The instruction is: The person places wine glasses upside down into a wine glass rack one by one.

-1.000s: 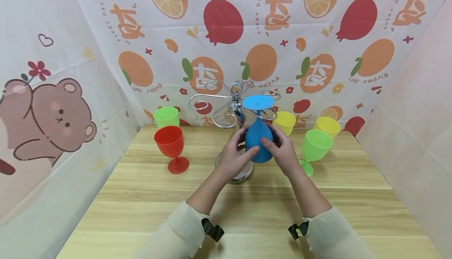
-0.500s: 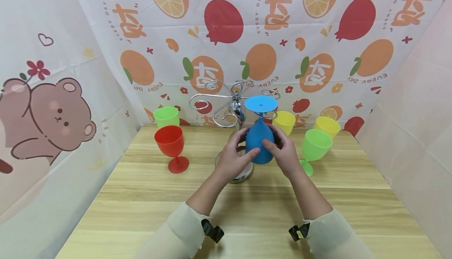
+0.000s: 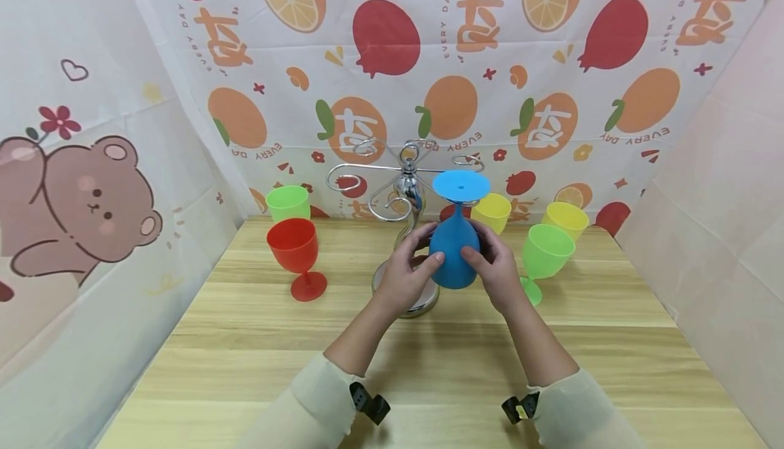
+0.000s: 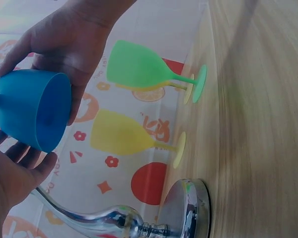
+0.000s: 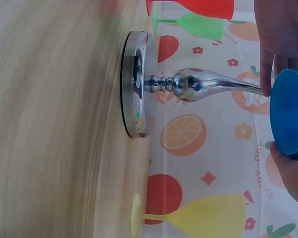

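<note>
A blue plastic goblet point(image 3: 454, 252) is held upside down above the table, its round foot on top and its bowl mouth facing down. My left hand point(image 3: 404, 273) grips the bowl from the left, thumb on the near side. On the opposite side my right hand point(image 3: 499, 273) grips the same bowl, fingers wrapped behind it. Just behind stands a chrome rack point(image 3: 411, 192) with curled wire arms; the goblet's foot covers its front right arm's curl in the head view. In the left wrist view the open mouth of the goblet point(image 4: 53, 111) hangs well above the tabletop.
On the left stand a red goblet point(image 3: 294, 245) and a green goblet point(image 3: 288, 203) behind it. At the right are another green goblet point(image 3: 547, 252) and two yellow goblets point(image 3: 491, 212). The rack's round base point(image 3: 422, 303) sits on the wooden table point(image 3: 245, 367). Printed cloth hangs behind.
Both hands have shifted the blue goblet slightly right and down, toward me. The wire curl that showed by its stem is now hidden behind the foot. The other goblets stay put.
</note>
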Motion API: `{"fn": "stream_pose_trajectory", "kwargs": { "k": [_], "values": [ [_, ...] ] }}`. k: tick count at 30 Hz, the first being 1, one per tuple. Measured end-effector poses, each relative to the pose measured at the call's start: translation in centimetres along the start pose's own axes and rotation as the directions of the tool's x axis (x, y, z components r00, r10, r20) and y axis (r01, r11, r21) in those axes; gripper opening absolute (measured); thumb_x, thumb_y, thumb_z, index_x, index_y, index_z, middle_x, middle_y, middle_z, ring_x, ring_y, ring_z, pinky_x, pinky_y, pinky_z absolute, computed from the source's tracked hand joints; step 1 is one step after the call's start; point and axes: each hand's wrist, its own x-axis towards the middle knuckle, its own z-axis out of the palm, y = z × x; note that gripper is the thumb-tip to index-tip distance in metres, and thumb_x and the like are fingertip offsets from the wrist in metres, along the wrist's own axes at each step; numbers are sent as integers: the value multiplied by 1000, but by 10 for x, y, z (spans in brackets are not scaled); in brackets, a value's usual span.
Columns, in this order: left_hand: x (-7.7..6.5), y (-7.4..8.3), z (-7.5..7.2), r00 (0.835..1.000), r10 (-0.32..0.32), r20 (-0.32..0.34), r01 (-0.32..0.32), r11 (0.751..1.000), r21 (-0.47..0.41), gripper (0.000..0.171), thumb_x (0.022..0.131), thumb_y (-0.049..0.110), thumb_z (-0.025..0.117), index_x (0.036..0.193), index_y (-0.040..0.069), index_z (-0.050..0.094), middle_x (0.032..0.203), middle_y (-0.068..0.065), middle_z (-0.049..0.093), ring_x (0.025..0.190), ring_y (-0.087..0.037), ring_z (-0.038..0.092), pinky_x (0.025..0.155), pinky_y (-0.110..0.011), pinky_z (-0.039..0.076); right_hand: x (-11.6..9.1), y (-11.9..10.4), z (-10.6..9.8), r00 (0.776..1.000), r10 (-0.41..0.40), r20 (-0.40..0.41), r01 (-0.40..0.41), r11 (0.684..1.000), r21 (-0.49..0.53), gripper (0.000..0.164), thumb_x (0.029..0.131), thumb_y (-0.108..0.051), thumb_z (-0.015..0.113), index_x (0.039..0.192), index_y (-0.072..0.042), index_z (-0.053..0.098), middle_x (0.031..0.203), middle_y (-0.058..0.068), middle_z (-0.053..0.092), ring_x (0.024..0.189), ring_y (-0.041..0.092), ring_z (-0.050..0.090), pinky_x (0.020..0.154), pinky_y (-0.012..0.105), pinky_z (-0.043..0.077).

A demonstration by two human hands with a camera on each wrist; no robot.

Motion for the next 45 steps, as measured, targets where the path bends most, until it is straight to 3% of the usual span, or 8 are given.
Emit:
{"fn": "stream_pose_trajectory", "kwargs": {
  "k": [12,18,26,34,45],
  "values": [
    [6,2,0,999,-36,15,36,998,-49,50,100,29,57,147,19,44,144,-4,49,133,-25,48,105,-50,46,0,-1,-2,998,53,-27,-52,998,23,61,100,-36,55,150,-8,36,148,14,44,133,35,44,108,57,40],
    [8,4,-1,997,-73,31,75,995,-70,53,101,21,55,150,11,39,150,-11,45,137,-30,44,109,-51,42,4,2,-2,997,78,-24,-77,996,39,61,101,-36,54,151,-8,35,150,14,42,134,35,43,109,58,39],
    [-1,32,-5,993,-105,46,107,993,-46,52,101,13,53,149,1,37,149,-18,44,137,-35,44,109,-52,42,6,5,-1,996,87,-20,-87,996,34,62,100,-36,55,151,-6,35,149,15,43,134,36,44,108,58,39],
    [5,-8,-2,995,-90,34,92,994,-59,54,102,21,55,152,12,37,152,-10,43,140,-29,42,110,-48,42,5,8,0,996,84,-1,-84,995,57,60,101,-31,54,151,-6,34,149,15,42,135,36,43,110,57,38],
    [3,-15,-2,999,-47,21,48,998,-38,55,100,27,57,151,15,40,150,-7,47,137,-27,47,106,-46,45,5,15,-1,998,64,26,-65,995,78,60,102,-31,53,152,-7,33,150,15,41,135,36,42,110,58,36]
  ]
}}
